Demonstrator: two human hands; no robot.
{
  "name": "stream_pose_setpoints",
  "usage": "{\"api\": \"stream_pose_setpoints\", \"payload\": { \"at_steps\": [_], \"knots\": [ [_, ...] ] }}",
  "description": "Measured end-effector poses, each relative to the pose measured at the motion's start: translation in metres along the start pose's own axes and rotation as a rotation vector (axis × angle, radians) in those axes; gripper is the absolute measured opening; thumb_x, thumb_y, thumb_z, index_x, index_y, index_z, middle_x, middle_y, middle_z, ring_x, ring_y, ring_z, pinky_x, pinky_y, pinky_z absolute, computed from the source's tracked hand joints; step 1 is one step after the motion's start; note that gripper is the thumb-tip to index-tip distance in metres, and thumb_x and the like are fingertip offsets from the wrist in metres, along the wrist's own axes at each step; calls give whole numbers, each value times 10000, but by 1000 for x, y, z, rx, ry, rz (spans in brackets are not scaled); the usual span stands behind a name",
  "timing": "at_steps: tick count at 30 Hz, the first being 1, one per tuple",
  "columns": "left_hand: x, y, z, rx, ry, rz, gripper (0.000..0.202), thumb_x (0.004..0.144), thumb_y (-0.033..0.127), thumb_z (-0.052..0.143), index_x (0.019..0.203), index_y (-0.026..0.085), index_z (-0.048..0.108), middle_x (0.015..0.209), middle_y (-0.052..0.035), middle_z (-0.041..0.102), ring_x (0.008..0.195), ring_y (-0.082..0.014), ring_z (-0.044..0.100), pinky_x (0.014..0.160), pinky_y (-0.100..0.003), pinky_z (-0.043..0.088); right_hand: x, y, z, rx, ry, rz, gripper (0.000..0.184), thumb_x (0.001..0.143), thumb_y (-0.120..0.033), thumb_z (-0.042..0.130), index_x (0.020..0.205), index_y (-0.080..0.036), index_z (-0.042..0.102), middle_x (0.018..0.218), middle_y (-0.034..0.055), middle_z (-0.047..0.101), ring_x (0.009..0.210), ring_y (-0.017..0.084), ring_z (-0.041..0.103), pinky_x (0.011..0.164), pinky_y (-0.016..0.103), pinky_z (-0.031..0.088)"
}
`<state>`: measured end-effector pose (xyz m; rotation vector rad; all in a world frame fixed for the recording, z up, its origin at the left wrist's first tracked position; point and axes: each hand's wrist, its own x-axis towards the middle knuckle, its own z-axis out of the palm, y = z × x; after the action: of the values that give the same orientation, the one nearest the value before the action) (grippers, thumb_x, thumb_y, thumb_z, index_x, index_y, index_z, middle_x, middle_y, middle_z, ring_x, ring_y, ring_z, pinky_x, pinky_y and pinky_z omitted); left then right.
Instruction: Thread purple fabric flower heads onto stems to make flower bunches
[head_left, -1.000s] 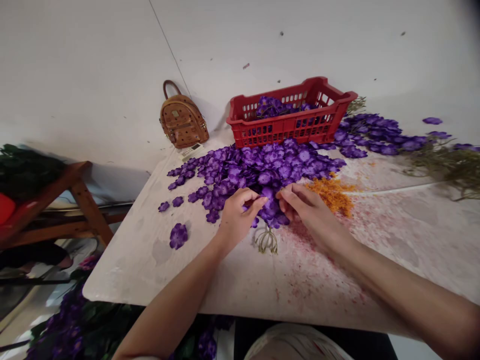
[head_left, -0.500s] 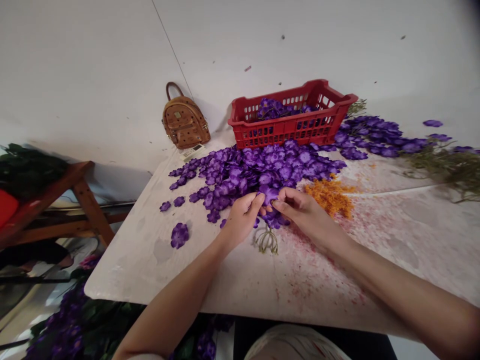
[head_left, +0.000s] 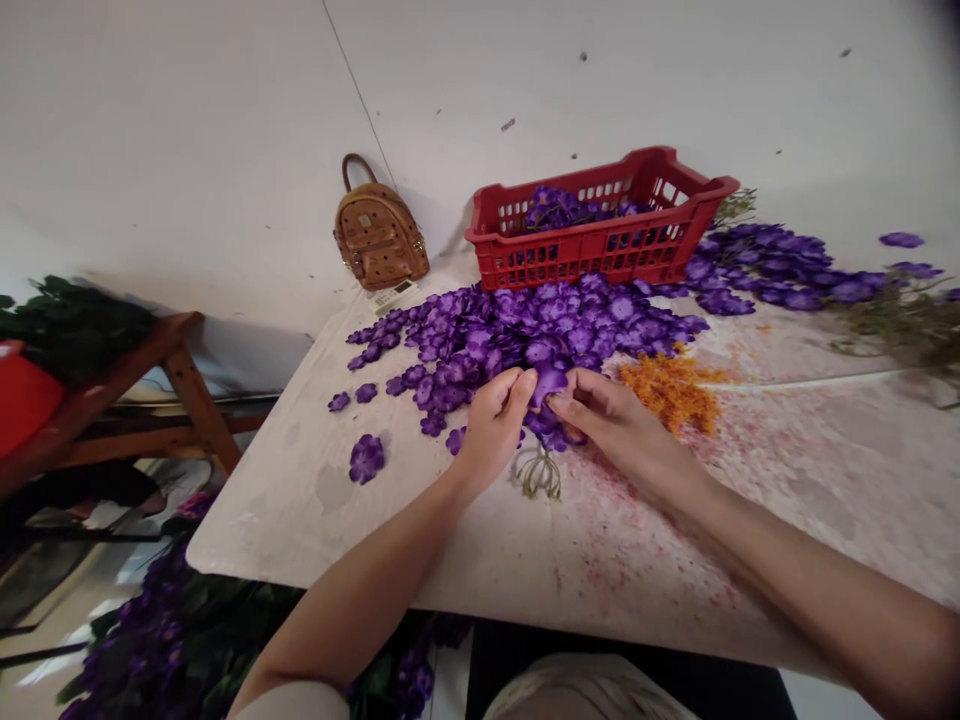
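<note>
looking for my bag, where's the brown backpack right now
In the head view, the brown backpack stands at the table's far left corner against the wall, left of the red crate.

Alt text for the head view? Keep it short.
The left hand and right hand pinch one purple flower at the near edge of a flower pile on a stained white table. Behind it stand a red crate with more flowers and a brown backpack.

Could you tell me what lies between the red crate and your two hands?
Purple flowers, heaped on the table, fill that stretch in the head view.
</note>
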<state>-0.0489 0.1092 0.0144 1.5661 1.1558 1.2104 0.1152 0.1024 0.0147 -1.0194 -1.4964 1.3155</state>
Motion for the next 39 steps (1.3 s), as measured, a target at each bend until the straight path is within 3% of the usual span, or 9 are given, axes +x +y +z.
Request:
{"api": "stream_pose_setpoints", "payload": {
  "at_steps": [3, 7, 11, 14, 21, 26, 31, 35, 39],
  "knots": [
    [-1, -1, 3, 23, -32, -11, 442, 1022, 502, 481, 702, 197, 490, 660, 18, 489, 628, -120, 466, 615, -265, 388, -1, -1, 1, 8, 4, -40, 291, 949, -474, 612, 810, -236, 520, 691, -36, 496, 629, 138, 454, 598, 309, 347],
    [-3, 1, 5, 84, -8, 21, 447, 1006, 490, 509, 668, 199, 480, 619, 26, 471, 623, -123, 510, 611, -256, 406, 0, 1, -2, -70, 69, -58, 324, 960, -446, 595, 741, -238, 477, 644, -49, 435, 593, 127, 395, 576, 309, 301],
    [-2, 2, 4, 48, 52, 51, 239, 928, 398, 640, 820, 186, 641, 764, -3, 623, 716, -131, 562, 679, -249, 449, 1, 3, -5, -95, 123, -45, 410, 937, -485, 626, 690, -245, 405, 619, -59, 370, 582, 123, 327, 558, 310, 256],
    [0, 2, 4, -30, 59, 26, 215, 893, 393, 682, 879, 178, 680, 832, -22, 667, 753, -135, 575, 716, -255, 468, 3, 2, -6, -131, 105, -57, 455, 923, -524, 639, 676, -246, 377, 625, -53, 349, 598, 128, 312, 552, 307, 245],
    [-3, 2, 7, -55, 60, -43, 507, 952, 555, 603, 632, 195, 447, 604, 44, 381, 571, -98, 345, 537, -252, 311, -1, -8, -1, -206, 2, -77, 438, 923, -494, 627, 686, -245, 357, 669, -45, 329, 624, 131, 315, 567, 307, 257],
    [-4, -1, 11, -164, 54, -121, 576, 938, 636, 582, 612, 208, 376, 571, 51, 356, 525, -87, 314, 508, -258, 291, -2, -7, 1, -198, 12, -79, 365, 921, -450, 605, 714, -249, 382, 682, -52, 340, 619, 129, 327, 577, 310, 272],
    [-3, -1, 7, -114, 29, -98, 505, 953, 579, 586, 643, 192, 490, 591, 35, 444, 553, -94, 385, 540, -253, 337, -1, -1, -3, -153, 41, -74, 321, 942, -451, 581, 746, -251, 423, 651, -52, 407, 603, 134, 386, 577, 308, 304],
    [-1, -2, 2, -108, -2, -54, 283, 917, 454, 666, 854, 179, 635, 757, 8, 579, 677, -111, 498, 641, -244, 421, -1, 0, -4, -170, 58, -76, 301, 947, -447, 580, 760, -253, 446, 639, -51, 422, 599, 139, 387, 575, 309, 301],
    [0, -3, 0, -72, 19, -22, 246, 937, 417, 637, 933, 177, 691, 860, -26, 647, 763, -135, 541, 700, -254, 438, -1, 2, -3, -161, 49, -72, 291, 950, -452, 573, 772, -253, 457, 655, -46, 434, 613, 144, 410, 580, 310, 309]
  ]
}}
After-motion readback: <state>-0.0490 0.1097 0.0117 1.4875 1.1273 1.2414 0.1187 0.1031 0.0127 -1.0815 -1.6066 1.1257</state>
